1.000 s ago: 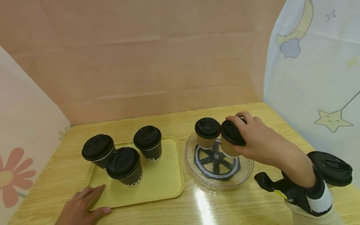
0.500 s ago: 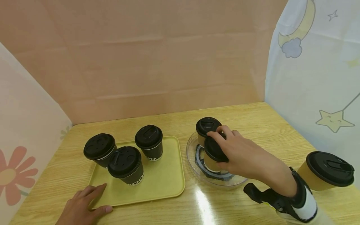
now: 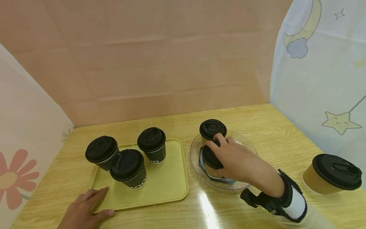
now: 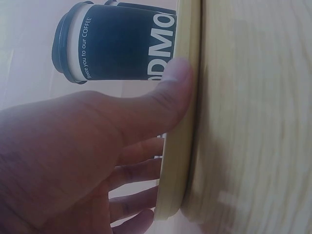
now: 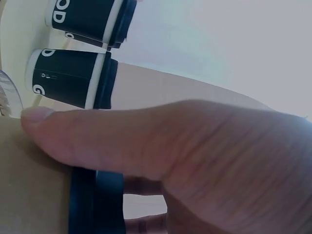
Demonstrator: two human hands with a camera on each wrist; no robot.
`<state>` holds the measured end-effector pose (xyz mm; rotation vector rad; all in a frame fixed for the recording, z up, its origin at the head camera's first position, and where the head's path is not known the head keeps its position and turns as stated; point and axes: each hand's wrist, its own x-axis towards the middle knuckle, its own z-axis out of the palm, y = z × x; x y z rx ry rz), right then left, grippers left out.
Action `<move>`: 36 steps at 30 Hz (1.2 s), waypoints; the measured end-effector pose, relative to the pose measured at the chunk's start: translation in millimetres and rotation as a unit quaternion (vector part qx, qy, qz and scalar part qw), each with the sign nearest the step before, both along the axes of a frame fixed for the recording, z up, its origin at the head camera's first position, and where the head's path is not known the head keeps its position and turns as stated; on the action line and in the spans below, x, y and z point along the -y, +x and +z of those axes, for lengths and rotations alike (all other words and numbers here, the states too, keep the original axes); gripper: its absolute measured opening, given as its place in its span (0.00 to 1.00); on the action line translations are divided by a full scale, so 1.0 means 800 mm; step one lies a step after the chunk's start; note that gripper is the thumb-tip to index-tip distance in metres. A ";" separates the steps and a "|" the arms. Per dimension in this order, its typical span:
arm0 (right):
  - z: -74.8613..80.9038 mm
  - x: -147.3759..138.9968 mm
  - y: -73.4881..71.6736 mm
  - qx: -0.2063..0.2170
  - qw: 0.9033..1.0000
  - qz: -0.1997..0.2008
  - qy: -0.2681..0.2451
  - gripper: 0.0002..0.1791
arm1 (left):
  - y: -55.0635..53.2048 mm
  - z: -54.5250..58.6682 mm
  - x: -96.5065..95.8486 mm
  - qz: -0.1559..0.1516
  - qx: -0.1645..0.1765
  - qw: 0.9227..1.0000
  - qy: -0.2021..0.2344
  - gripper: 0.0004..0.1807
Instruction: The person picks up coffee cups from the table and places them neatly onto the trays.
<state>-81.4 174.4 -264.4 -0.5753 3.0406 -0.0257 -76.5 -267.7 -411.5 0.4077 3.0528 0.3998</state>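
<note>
In the head view my right hand [image 3: 233,159] grips a brown paper coffee cup [image 3: 211,171] by its black lid and upper side, inside a clear round dish [image 3: 251,146]. The right wrist view shows the thumb lying along the brown cup [image 5: 31,180]. Just behind it in the dish stands another lidded brown cup [image 3: 213,127], partly covered by my fingers. My left hand [image 3: 84,208] rests at the near left corner of a yellow tray [image 3: 166,187], its thumb against the tray rim [image 4: 187,122] in the left wrist view.
On the tray stand a front black lidded cup [image 3: 130,171], a right-hand one [image 3: 152,146] and a left one [image 3: 103,152] at the tray's edge. A larger brown lidded cup [image 3: 320,179] stands far right. Cloth walls [image 3: 171,63] close off the table's back and sides.
My right hand has moved left and toward me with the brown cup, across the dish to just in front of the other brown cup. My left hand keeps its place at the tray.
</note>
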 end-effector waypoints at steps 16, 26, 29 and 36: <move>-0.003 0.002 0.008 -0.007 1.000 -0.010 0.001 0.48 | 0.000 0.000 0.003 -0.013 0.004 1.000 -0.012 0.39; 0.003 -0.006 0.012 -0.008 1.000 -0.002 -0.006 0.51 | 0.001 0.007 0.014 -0.015 0.021 0.999 0.036 0.37; 0.010 -0.010 0.014 -0.006 1.000 -0.006 -0.008 0.50 | 0.005 0.019 0.019 0.004 -0.026 0.999 0.045 0.34; 0.026 -0.023 0.016 0.016 0.998 -0.037 -0.041 0.52 | 0.022 0.053 0.002 -0.004 -0.238 0.967 0.086 0.32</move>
